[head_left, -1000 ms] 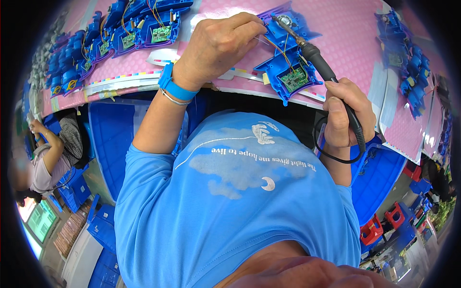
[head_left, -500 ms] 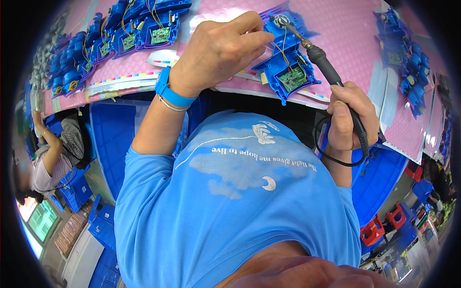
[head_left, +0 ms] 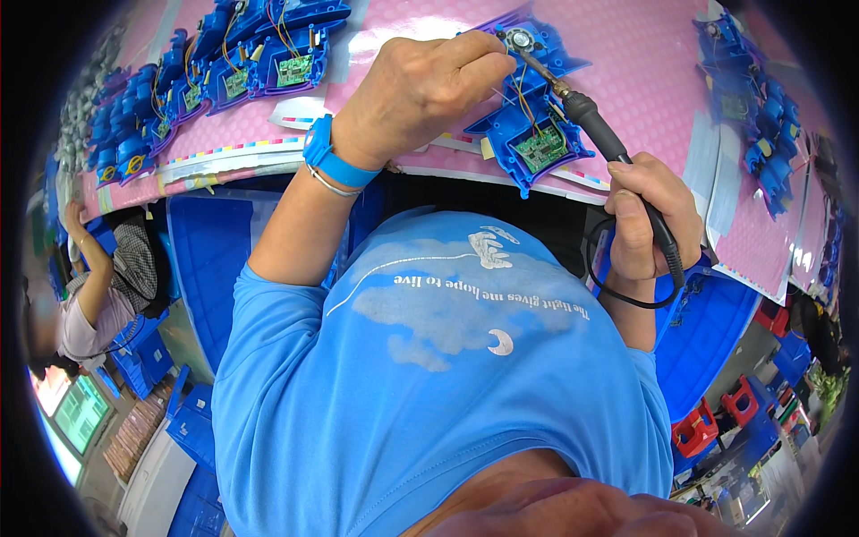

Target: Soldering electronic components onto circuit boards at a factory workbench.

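Note:
My right hand (head_left: pixel 656 215) grips a soldering iron (head_left: pixel 604 130) by its black handle, the cord looping below. Its metal tip reaches up to a small round silver speaker (head_left: pixel 519 39) in a blue plastic housing (head_left: pixel 508 148). A green circuit board (head_left: pixel 541 149) sits in the near part of that housing, and thin wires run between board and speaker. My left hand (head_left: pixel 416 94), with a blue band at the wrist, hovers at the housing's left side, thumb and forefinger pinched together close to the speaker. What the pinch holds is too small to make out.
Several similar blue housings with boards and wires (head_left: pixel 237 80) lie in a row at the left of the pink-covered table (head_left: pixel 394 22). More blue parts (head_left: pixel 761 121) lie at the right. Blue bins (head_left: pixel 210 259) stand below the table edge. Another person (head_left: pixel 98 286) sits at far left.
My left hand has shifted slightly right and down, its fingertips nearer the wires. The iron's tip has moved slightly down and left, its handle still in my right hand.

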`<state>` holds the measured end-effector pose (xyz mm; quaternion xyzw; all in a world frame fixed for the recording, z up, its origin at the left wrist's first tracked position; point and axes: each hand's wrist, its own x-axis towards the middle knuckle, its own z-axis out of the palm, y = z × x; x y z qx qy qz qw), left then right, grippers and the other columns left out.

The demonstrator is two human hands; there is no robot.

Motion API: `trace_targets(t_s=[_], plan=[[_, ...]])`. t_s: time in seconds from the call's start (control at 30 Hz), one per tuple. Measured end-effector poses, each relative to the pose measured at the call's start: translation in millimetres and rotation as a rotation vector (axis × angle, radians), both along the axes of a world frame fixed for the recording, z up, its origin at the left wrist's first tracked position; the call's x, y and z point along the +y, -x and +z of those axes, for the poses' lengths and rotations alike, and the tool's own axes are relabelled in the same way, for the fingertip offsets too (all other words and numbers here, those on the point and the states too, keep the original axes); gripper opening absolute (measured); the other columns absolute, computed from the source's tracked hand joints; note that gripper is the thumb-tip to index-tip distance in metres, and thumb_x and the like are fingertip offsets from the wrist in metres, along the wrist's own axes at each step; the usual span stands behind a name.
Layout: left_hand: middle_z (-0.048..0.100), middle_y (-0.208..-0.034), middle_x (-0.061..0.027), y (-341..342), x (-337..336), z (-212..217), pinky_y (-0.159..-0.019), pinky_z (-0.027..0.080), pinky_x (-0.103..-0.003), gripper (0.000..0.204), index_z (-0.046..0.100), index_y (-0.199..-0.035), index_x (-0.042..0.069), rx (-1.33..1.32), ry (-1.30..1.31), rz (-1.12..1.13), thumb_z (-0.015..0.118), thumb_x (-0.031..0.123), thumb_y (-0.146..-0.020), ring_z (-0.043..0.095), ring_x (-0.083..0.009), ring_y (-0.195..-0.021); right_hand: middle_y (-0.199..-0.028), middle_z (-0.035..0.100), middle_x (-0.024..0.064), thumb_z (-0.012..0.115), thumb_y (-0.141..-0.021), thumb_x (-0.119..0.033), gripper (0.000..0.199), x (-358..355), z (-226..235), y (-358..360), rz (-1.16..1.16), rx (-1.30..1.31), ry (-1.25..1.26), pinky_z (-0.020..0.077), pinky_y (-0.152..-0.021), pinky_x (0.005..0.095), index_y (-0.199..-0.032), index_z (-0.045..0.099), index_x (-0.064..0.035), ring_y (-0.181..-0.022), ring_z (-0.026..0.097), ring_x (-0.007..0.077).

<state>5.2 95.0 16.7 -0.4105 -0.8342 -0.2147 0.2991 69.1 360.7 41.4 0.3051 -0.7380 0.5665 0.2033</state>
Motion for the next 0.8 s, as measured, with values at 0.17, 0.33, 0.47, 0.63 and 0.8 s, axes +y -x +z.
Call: trace_targets(t_s=[0.17, 0.33, 0.47, 0.63, 0.8], plan=[[0.069, -0.099, -0.0037, 0.7, 0.5, -1.1, -0.055, 0.055, -0.032, 0.022, 0.064, -0.097, 0.009, -0.028, -0.001, -0.008, 0.078, 0.013, -0.079, 0.07, -0.0224, -0.072, -0.073, 0.069, 0.0169, 0.067, -0.076, 0.001, 0.02, -1.4, -1.2, 2.8, 0.011, -0.003, 0.004, 0.0463, -0.051, 0.0318, -0.094, 0.071, 0.0089, -0.055, 0.062, 0.0244], [0.069, -0.096, -0.0036, 1.3, 0.2, -2.2, -0.055, 0.054, -0.032, 0.021, 0.063, -0.095, 0.009, -0.049, -0.001, -0.015, 0.077, 0.012, -0.079, 0.069, -0.0226, -0.07, -0.071, 0.068, 0.0166, 0.067, -0.075, 0.001, 0.02, -2.4, -4.4, 4.3, 0.001, 0.005, -0.003, 0.0462, -0.05, 0.0319, -0.094, 0.071, 0.0087, -0.054, 0.062, 0.0241], [0.068, -0.094, -0.0032, 1.7, -0.1, -2.1, -0.055, 0.053, -0.032, 0.021, 0.063, -0.094, 0.009, -0.062, -0.013, -0.023, 0.077, 0.011, -0.08, 0.068, -0.0223, -0.069, -0.073, 0.068, 0.0169, 0.067, -0.076, 0.001, 0.02, -3.1, -4.1, 3.4, -0.005, -0.014, -0.002, 0.0468, -0.051, 0.0321, -0.093, 0.071, 0.0084, -0.055, 0.062, 0.0245], [0.068, -0.095, -0.0039, 1.9, 0.4, -2.3, -0.055, 0.054, -0.032, 0.021, 0.063, -0.095, 0.009, -0.054, -0.008, -0.017, 0.078, 0.011, -0.08, 0.069, -0.0225, -0.07, -0.066, 0.059, 0.0122, 0.063, -0.088, -0.007, 0.025, -2.2, -2.7, 3.6, 0.015, 0.054, -0.005, 0.0379, -0.051, 0.0283, -0.104, 0.068, 0.0111, -0.055, 0.053, 0.016], [0.069, -0.096, -0.0046, 2.5, -0.8, -3.2, -0.056, 0.054, -0.032, 0.022, 0.063, -0.095, 0.008, -0.046, -0.01, -0.013, 0.078, 0.01, -0.079, 0.07, -0.023, -0.071, -0.077, 0.07, 0.0179, 0.067, -0.077, -0.001, 0.02, 0.0, -1.6, 1.0, -0.013, -0.004, 0.02, 0.0477, -0.054, 0.0326, -0.094, 0.071, 0.0081, -0.057, 0.063, 0.025]])
